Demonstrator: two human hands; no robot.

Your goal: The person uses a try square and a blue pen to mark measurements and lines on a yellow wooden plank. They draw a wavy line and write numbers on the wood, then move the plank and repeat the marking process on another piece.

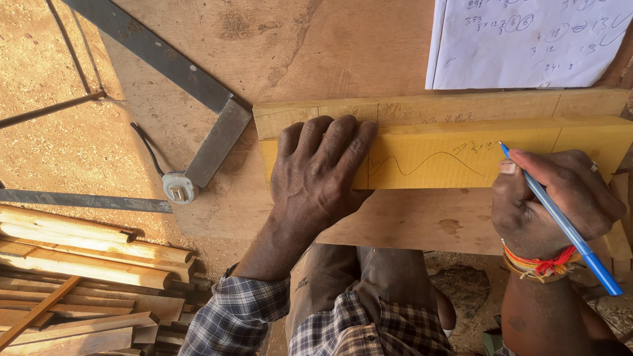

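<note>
My left hand (321,173) lies flat, fingers together, pressing on the left part of a yellow wooden plank (435,161) on a workbench. A second plank (461,107) lies just behind it. My right hand (550,201) grips a blue pen (560,217), its tip touching the near plank's top edge next to handwritten marks. A wavy pen line runs along the plank's face between my hands. A red and orange thread band circles my right wrist.
A sheet of paper (527,43) with handwriting lies at the back right. A metal square (198,92) and a white plug with black cord (178,188) rest on the bench (297,39) to the left. Wooden slats (86,277) are stacked on the sandy ground lower left.
</note>
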